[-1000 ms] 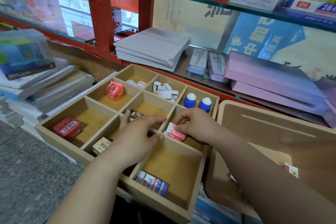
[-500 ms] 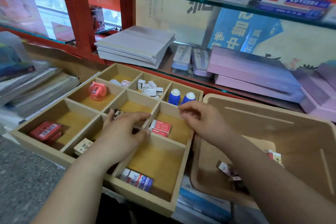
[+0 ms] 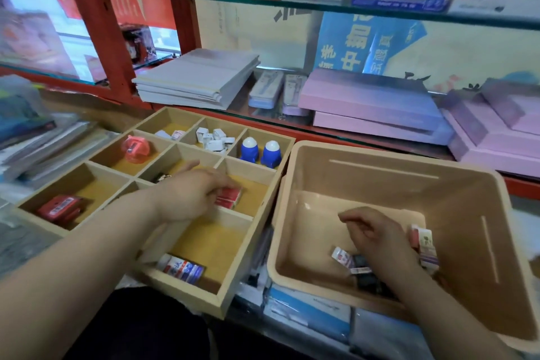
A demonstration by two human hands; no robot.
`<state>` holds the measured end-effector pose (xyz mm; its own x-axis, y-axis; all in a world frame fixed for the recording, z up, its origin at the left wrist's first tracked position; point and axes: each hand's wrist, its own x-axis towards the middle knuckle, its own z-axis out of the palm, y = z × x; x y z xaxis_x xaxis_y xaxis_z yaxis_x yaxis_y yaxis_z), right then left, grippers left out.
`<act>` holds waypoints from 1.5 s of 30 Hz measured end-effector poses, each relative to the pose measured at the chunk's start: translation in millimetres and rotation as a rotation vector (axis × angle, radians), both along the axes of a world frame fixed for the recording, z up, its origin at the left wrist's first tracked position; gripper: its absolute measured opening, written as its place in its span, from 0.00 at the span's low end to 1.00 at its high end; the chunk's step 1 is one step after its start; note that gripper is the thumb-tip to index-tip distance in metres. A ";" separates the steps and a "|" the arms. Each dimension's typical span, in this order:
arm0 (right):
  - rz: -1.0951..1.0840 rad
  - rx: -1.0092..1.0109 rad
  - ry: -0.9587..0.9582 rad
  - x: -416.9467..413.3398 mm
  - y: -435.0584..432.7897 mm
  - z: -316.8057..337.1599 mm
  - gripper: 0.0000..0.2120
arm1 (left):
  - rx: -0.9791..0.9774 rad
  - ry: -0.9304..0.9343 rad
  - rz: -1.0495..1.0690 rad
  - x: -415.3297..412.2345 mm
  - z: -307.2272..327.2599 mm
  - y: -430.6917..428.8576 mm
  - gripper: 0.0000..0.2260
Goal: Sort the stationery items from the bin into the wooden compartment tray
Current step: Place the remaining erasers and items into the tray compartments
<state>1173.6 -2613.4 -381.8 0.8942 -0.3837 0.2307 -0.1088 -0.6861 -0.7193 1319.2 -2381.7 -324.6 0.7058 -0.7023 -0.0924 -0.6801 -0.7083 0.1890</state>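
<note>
Now, at the counter: wooden tray (image 3: 187,291) on the left, beige bin (image 3: 380,178) just beside it on the right. Left hand (image 3: 190,193) reaches over the tray's middle row, fingers bent down onto the red-and-white boxes (image 3: 230,197) in the right-middle compartment. It touches their top; pinching or merely pressing, cannot tell. The boxes lie flat, long axis across the compartment, one short end toward the tray's right wall, the other hidden under the hand. Blue-and-red packet (image 3: 182,269) lies flat in the near right compartment, long axis left to right, white end pointing left. Right hand (image 3: 377,240) is down inside the bin, fingers loosely curled, nothing seen between them, above a small white packet (image 3: 342,256) and a dark item (image 3: 363,272). Pink-and-white packets (image 3: 425,245) sit at the bin's right side, partly hidden by the wrist. Two blue white-capped pieces (image 3: 260,150) stand upright in the far right compartment
</note>
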 end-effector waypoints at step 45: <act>0.498 -0.255 0.438 118.4 112.4 50.9 0.10 | -0.393 -0.021 0.049 -2.0 -29.2 32.7 0.20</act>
<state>1291.9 -2501.0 -330.9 0.9803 0.1124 -0.1622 0.0186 -0.8708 -0.4912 1317.1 -2349.0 -353.8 0.7384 -0.6467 0.1914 -0.6538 -0.6168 0.4383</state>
